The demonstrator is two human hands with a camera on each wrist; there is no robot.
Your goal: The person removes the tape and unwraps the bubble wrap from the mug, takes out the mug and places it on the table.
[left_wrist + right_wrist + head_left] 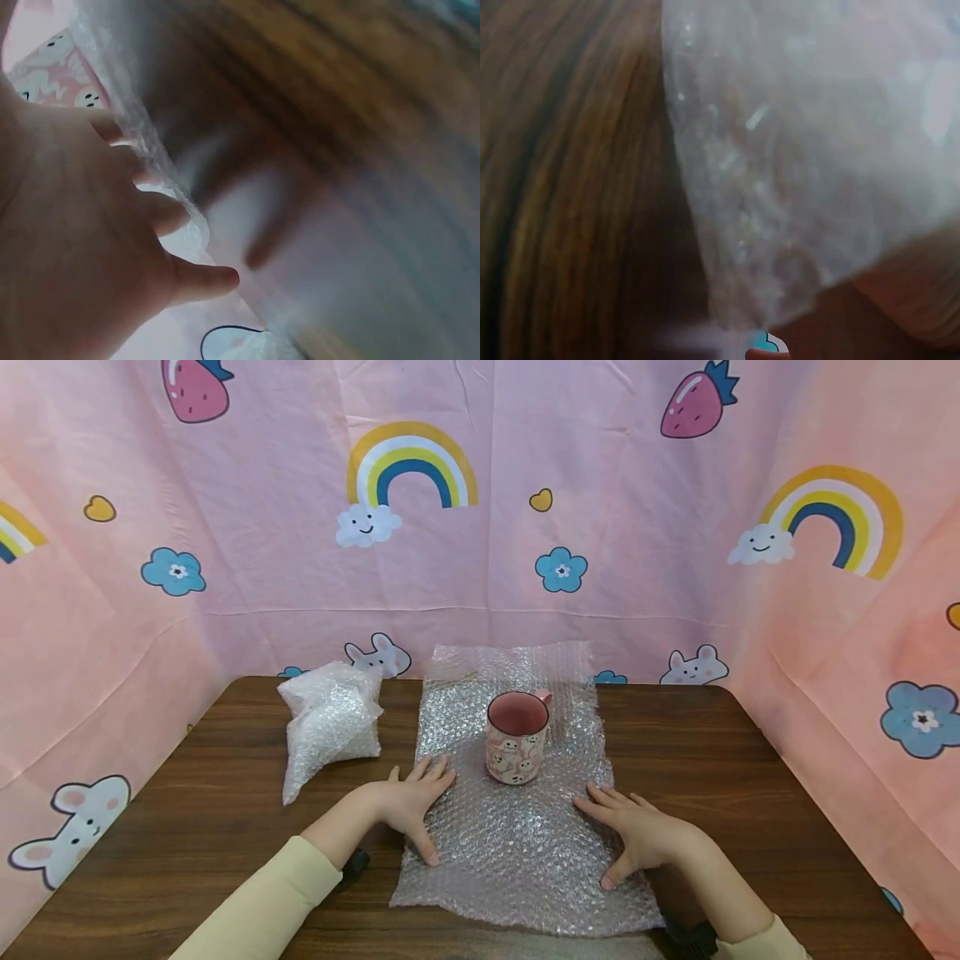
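A pink mug (pixel 516 747) with small white cartoon figures stands upright on a sheet of bubble wrap (pixel 517 860), its handle toward the back right. My left hand (pixel 411 802) lies on the left edge of the sheet with its fingers spread. On the opposite edge rests my right hand (pixel 637 835), fingers also spread and thumb apart. Neither hand touches the mug. In the left wrist view the hand (pixel 90 225) shows beside the wrap's edge, with part of the mug (pixel 56 75) behind. Close to the right wrist camera, bubble wrap (pixel 780 187) covers much of the view.
A bundle in bubble wrap (pixel 333 718) sits at the back left of the dark wooden table (pixel 202 827); its contents cannot be made out. A pink patterned cloth (pixel 480 568) hangs around the back and sides. The sheet's far end leans up against it.
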